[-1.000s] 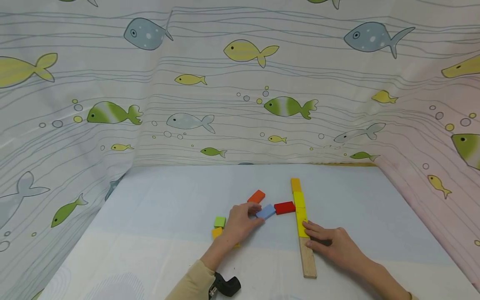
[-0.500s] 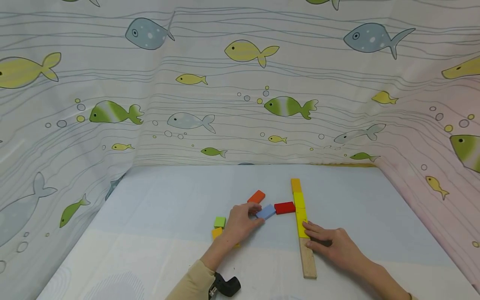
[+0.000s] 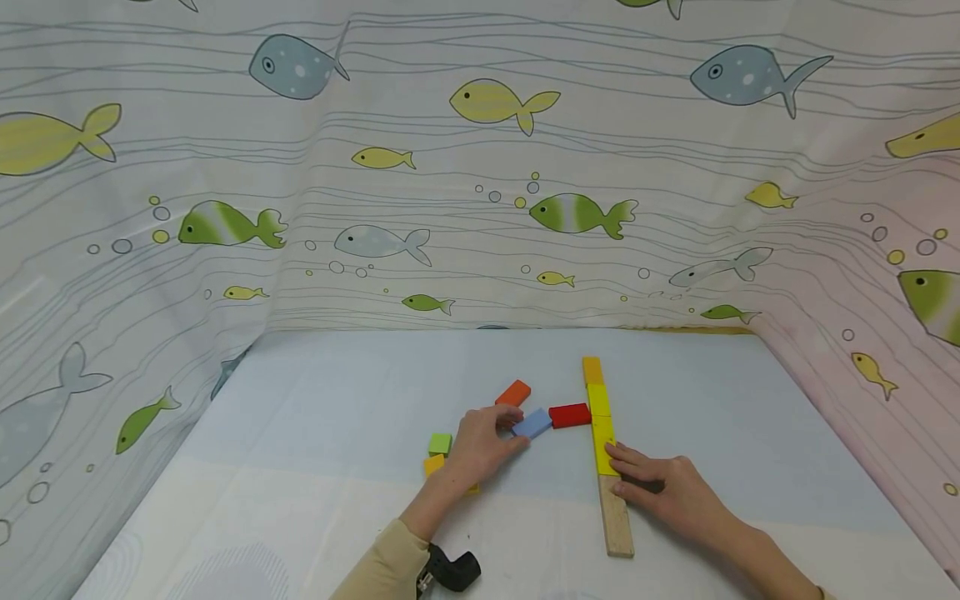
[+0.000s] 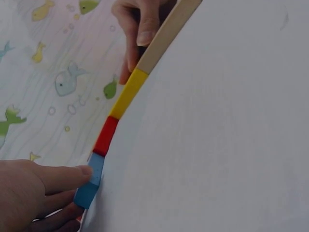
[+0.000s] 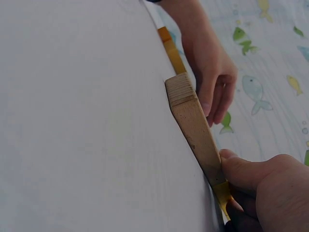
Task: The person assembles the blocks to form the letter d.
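Note:
In the head view a blue block (image 3: 532, 424) lies slanted on the table, its left end between the thumb and fingers of my left hand (image 3: 480, 443). The left wrist view shows the thumb on that blue block (image 4: 92, 176). A red block (image 3: 570, 416) sits between it and a straight row of blocks. This row has an orange-yellow block (image 3: 592, 369) at the far end, then yellow blocks (image 3: 598, 400), then a longer bare wooden block (image 3: 618, 525) nearest me. My right hand (image 3: 671, 490) rests its extended fingertips on the nearer yellow block, its thumb against the wooden one.
An orange-red block (image 3: 514, 392) lies just beyond my left hand. Left of that wrist are a green block (image 3: 440, 444) and a yellow-orange block (image 3: 434, 465); another yellow one is mostly hidden. A black device (image 3: 456, 572) sits by the left sleeve. Fish-patterned cloth (image 3: 420, 200) walls the table.

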